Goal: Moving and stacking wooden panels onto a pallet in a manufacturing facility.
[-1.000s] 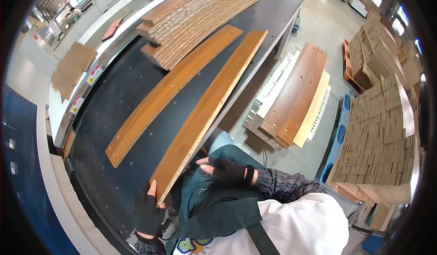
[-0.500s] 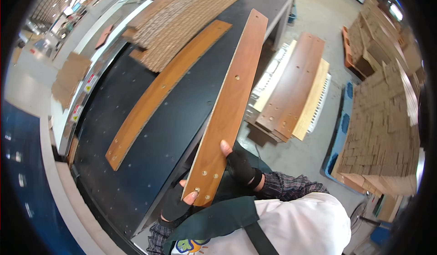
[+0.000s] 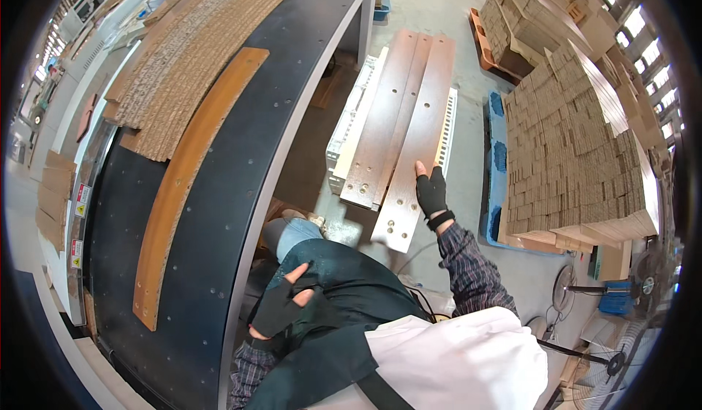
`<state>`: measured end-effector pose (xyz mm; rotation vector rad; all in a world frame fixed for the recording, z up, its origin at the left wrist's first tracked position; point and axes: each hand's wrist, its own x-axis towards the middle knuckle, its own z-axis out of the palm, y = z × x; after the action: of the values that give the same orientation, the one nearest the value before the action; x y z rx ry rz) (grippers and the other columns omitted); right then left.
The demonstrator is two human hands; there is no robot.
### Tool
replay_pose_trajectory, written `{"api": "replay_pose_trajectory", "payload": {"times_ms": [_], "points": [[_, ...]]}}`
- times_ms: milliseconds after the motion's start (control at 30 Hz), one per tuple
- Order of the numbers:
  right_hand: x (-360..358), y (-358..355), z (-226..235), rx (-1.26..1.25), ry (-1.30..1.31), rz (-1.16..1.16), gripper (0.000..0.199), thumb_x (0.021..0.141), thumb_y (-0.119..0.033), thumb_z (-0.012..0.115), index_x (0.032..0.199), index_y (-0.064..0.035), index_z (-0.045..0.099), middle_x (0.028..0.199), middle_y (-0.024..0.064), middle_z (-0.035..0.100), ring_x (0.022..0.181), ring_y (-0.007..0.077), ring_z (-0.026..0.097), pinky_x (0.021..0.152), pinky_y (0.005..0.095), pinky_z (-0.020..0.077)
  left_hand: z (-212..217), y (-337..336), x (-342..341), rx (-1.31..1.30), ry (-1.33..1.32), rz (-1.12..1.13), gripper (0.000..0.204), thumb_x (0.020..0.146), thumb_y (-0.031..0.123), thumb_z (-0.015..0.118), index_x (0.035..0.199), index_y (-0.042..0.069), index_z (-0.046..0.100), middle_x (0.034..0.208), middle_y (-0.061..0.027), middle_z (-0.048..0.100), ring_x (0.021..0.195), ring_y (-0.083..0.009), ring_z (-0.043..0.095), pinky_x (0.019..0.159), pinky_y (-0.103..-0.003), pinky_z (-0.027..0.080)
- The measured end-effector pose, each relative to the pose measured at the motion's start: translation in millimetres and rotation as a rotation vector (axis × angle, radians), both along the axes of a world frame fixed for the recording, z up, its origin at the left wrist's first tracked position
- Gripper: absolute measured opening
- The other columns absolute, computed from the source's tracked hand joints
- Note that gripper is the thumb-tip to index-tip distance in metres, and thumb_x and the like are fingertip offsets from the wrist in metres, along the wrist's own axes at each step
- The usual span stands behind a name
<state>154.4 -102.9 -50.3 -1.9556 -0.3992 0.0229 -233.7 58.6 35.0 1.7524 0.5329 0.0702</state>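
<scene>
My right hand (image 3: 432, 190), in a black fingerless glove, grips the right edge of a long brown wooden board (image 3: 422, 133) with drilled holes. Its near end sticks out toward me past the other boards. Beneath and left of it, similar brown boards (image 3: 380, 121) lie on a low pallet (image 3: 344, 136). My left hand (image 3: 287, 302), gloved the same way, is held in front of my dark apron with thumb and finger apart, and nothing is in it. Another curved wooden board (image 3: 191, 168) lies on the dark worktable to my left.
The dark worktable (image 3: 212, 227) runs along my left side, its metal edge close to me. A stack of curved boards (image 3: 212, 44) sits at its far end. Stacked brown panels (image 3: 570, 147) stand on a blue pallet (image 3: 495, 183) at right, near a fan (image 3: 564, 286).
The board went from both hands over the table edge to the pallet at right, carried down by my right hand. My left hand let go of it. The view swung right.
</scene>
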Motion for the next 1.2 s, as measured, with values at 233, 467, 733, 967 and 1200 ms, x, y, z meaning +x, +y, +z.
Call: {"api": "replay_pose_trajectory", "payload": {"times_ms": [233,467,733,967,1200], "points": [[52.4,14.9,-31.5,-0.04,0.028,-0.061,0.044,0.097,-0.03,0.062,0.126,0.003,0.056,0.113,0.0233,0.069,0.106,0.0325,0.067,0.091,0.0395,0.0509,13.5,4.3,-35.0,-0.092,0.171,0.116,0.048,0.098,0.01,0.059,0.143,-0.001,0.047,0.121,-0.0113,0.064,0.108,-0.017,0.06,0.096,-0.028,0.046],[88.5,37.7,-55.0,-0.145,0.01,-0.186,0.042,0.098,-0.036,0.059,0.122,-0.0019,0.056,0.093,0.0209,0.073,0.089,0.0346,0.071,0.08,0.0418,0.0534,14.0,-0.5,-30.2,-0.053,0.182,0.217,0.046,0.096,0.016,0.063,0.138,0.001,0.054,0.122,-0.0134,0.065,0.107,-0.0197,0.061,0.094,-0.031,0.046],[70.3,63.6,-60.9,-0.263,0.02,-0.214,0.04,0.1,-0.039,0.05,0.125,-0.0067,0.053,0.092,0.0258,0.071,0.09,0.0433,0.068,0.079,0.0491,0.053,34.6,1.8,-21.1,0.125,0.271,0.198,0.044,0.093,0.018,0.066,0.134,0.003,0.059,0.111,-0.0145,0.069,0.101,-0.024,0.065,0.091,-0.034,0.048],[101.0,37.2,-113.4,-0.378,-0.12,-0.107,0.041,0.102,-0.039,0.045,0.116,-0.0026,0.06,0.11,0.0258,0.064,0.101,0.0447,0.062,0.086,0.0499,0.0495,90.7,6.4,-29.0,0.191,0.275,0.239,0.042,0.092,0.02,0.068,0.131,0.003,0.062,0.111,-0.0111,0.07,0.1,-0.0213,0.065,0.09,-0.033,0.049],[95.0,12.0,-50.8,-0.503,-0.291,-0.152,0.059,0.094,-0.043,0.061,0.136,-0.0033,0.053,0.108,0.0207,0.062,0.092,0.0387,0.064,0.086,0.0464,0.0506,119.5,85.4,-106.0,0.838,0.186,0.656,0.051,0.089,0.019,0.071,0.136,0.002,0.056,0.128,-0.0163,0.062,0.119,-0.0277,0.06,0.102,-0.038,0.045]]}}
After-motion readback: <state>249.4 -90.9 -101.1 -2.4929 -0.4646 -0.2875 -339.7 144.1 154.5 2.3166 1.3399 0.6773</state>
